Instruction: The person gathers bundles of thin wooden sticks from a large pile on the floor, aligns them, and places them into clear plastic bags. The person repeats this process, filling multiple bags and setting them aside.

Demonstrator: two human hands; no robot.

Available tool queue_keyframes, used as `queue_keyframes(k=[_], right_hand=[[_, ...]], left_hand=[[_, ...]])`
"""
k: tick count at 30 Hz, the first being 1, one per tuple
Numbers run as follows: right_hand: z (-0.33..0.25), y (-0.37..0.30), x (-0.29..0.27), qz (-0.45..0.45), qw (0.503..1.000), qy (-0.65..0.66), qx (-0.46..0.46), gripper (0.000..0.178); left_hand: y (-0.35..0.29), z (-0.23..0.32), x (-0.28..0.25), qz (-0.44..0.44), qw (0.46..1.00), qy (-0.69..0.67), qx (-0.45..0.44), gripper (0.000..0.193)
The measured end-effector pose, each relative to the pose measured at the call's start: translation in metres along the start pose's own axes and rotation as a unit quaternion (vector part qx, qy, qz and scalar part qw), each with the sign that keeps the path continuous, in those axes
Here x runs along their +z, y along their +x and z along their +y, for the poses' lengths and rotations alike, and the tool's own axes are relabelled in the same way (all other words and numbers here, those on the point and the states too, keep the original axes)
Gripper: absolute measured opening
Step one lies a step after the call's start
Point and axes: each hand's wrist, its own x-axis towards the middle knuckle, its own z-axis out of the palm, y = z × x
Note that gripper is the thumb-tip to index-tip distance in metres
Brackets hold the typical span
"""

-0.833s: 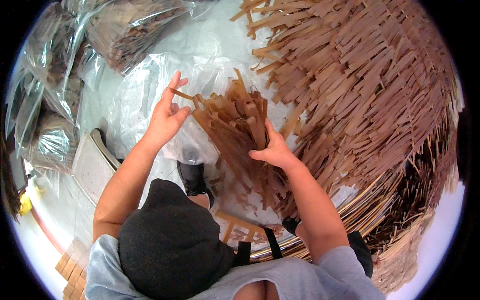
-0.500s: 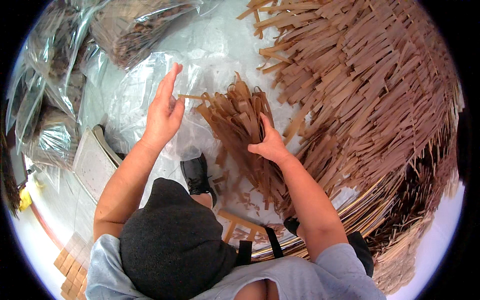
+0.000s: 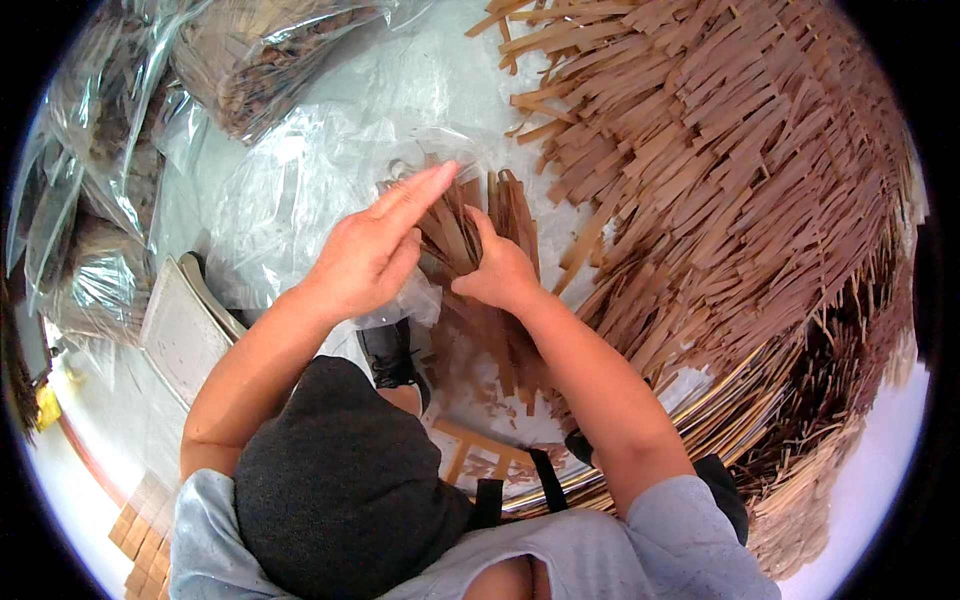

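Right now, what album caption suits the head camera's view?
Right-hand grip on a bundle of brown strips, left-hand grip open alongside, layered strips spread to the right.

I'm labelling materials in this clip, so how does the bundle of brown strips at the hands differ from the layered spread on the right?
The bundle is small, while the layered spread is far larger, filling much of the right side. The bundle's strips are loosely bunched; the spread's overlap in rows. The right hand holds the bundle, whereas the spread lies untouched. Both consist of flat brown strips.
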Motion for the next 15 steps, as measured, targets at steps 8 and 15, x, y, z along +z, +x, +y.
queue_keyframes(k=[8,15], right_hand=[[-0.04,0.016,0.016,-0.028,0.995,-0.047,-0.082,0.079],[-0.048,0.004,0.023,0.023,0.99,-0.117,-0.077,0.072]], left_hand=[[-0.016,0.019,0.017,-0.204,0.967,-0.006,0.149,0.065],[-0.012,-0.009,0.006,0.022,0.97,0.212,-0.12,0.065]])
